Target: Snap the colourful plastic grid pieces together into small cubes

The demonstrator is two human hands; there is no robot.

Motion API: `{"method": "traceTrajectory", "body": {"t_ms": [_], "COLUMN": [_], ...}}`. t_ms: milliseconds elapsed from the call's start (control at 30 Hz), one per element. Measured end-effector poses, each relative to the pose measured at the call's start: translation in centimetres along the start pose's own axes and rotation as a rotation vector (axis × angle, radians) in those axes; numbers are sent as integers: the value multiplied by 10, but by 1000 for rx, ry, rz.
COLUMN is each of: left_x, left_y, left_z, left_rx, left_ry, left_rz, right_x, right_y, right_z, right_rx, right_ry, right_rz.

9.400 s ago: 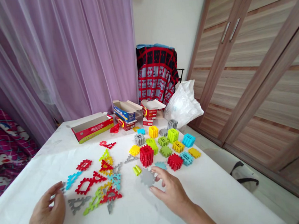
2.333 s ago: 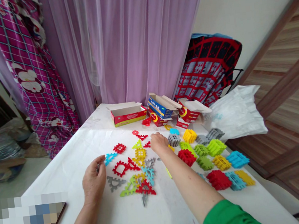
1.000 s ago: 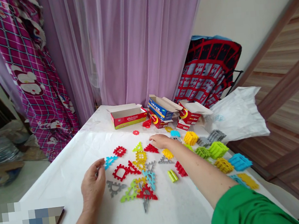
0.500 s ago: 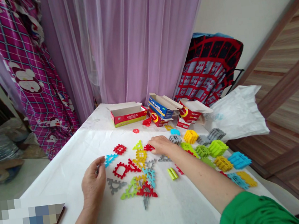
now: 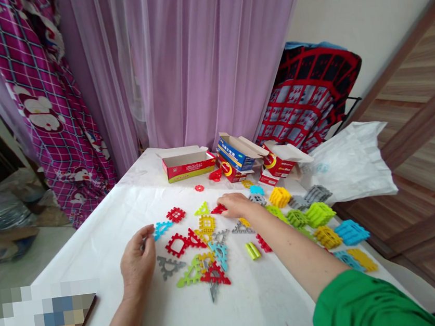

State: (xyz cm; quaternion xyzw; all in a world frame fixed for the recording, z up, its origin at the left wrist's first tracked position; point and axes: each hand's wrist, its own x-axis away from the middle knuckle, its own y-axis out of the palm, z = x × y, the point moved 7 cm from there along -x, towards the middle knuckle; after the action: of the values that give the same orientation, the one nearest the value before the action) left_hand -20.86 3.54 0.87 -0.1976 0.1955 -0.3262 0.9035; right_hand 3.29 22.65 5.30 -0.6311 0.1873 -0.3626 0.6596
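Observation:
My right hand (image 5: 236,204) reaches to the far part of the loose pieces, fingers closed on a red triangular building piece (image 5: 218,209) with toothed edges. My left hand (image 5: 138,255) is at the left of the pieces, its thumb apart from its curved fingers. Those fingertips are beside a light blue triangular piece (image 5: 163,229); whether they touch it I cannot tell. Between the hands lie a yellow square piece (image 5: 207,224), a small lime triangle (image 5: 201,208), a red octagonal piece (image 5: 176,215) and a red square frame (image 5: 177,245). Nearer me are a grey triangle (image 5: 170,266) and overlapping coloured pieces.
Stacks of lime pieces (image 5: 320,214), blue pieces (image 5: 351,232) and yellow pieces (image 5: 280,196) line the table's right side. Open boxes, one red (image 5: 190,170) and one blue (image 5: 236,153), stand at the back. A white bag (image 5: 353,160) lies at the right edge.
The view has shifted slightly. My right forearm has moved a little, showing more of a yellow piece beside the grey triangle near it. My left hand stays beside the blue triangle.

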Motion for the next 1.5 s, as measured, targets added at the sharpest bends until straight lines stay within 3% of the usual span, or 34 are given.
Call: {"method": "traceTrajectory", "body": {"t_ms": [800,1000,1100,1233,1367,1500], "left_x": [0,1,1,1,1,1], "left_y": [0,1,0,-1,-1,-1], "left_z": [1,3,4,3,0,0], "left_rx": [16,29,43,73,97,102], "left_ry": [0,4,-1,-22,-39,-39], "left_rz": [8,1,5,11,11,25], "right_x": [-3,-1,-7,-23,-41,-50], "right_y": [3,-10,-24,-37,-35,-26], "right_z": [-3,-5,-21,-66,-105,-124], "right_rx": [13,4,-21,-80,-128,-161], "right_ry": [5,47,21,-89,-67,-43], "right_rz": [-109,-78,-10,62,82,96]}}
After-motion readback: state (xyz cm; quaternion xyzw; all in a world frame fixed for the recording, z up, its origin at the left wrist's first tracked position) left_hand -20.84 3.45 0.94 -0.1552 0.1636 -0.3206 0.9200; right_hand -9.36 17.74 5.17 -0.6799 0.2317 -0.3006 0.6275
